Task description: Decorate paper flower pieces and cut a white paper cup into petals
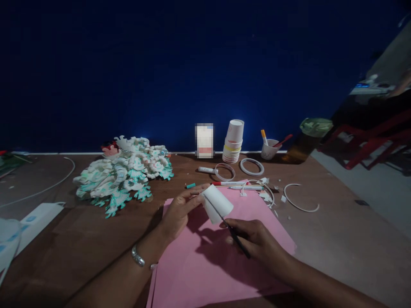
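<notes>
A white paper cup (221, 201) is tilted on its side above the pink sheets (205, 273). My left hand (180, 209) grips its left end, fingers behind and thumb in front. In my right hand (253, 237) is a slim black-handled cutting tool (237, 241). Its thin dark blade lies along the cup's wall. Whether it is a knife or scissors seen edge-on I cannot tell. Both hands cast shadows on the pink sheets below.
Left is a pile of cut paper shapes (128, 171) with green edges, near a power strip (35, 226). Behind stand stacked paper cups (233, 141), tape rolls (252, 167) and a cup with a marker (269, 149). Pens (234, 184) and scraps lie beyond the sheets.
</notes>
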The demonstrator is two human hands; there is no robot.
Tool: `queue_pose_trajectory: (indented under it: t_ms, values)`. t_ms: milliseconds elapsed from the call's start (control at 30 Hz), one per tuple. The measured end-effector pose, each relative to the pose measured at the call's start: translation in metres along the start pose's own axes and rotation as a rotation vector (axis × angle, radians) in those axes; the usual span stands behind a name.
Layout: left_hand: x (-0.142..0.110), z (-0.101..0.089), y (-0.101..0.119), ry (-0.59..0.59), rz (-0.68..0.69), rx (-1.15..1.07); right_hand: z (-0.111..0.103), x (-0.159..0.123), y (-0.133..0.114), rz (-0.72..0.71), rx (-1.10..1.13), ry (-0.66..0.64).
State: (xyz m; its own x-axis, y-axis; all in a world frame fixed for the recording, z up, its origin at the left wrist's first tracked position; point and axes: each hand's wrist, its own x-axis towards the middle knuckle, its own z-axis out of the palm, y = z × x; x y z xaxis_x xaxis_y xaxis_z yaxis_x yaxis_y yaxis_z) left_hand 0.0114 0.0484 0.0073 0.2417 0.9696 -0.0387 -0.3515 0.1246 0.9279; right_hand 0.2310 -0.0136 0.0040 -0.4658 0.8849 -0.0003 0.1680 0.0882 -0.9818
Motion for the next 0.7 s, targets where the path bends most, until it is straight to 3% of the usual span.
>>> queue_pose_trajectory:
  t_ms: [233,700]
  values:
    - [0.006,-0.003,0.005,0.153,-0.014,-0.266,-0.002,0.003,0.005,0.076,0.107,-0.030]
    - [0.007,-0.004,0.006,0.108,-0.028,-0.270,-0.005,0.004,0.003,0.082,0.212,-0.023]
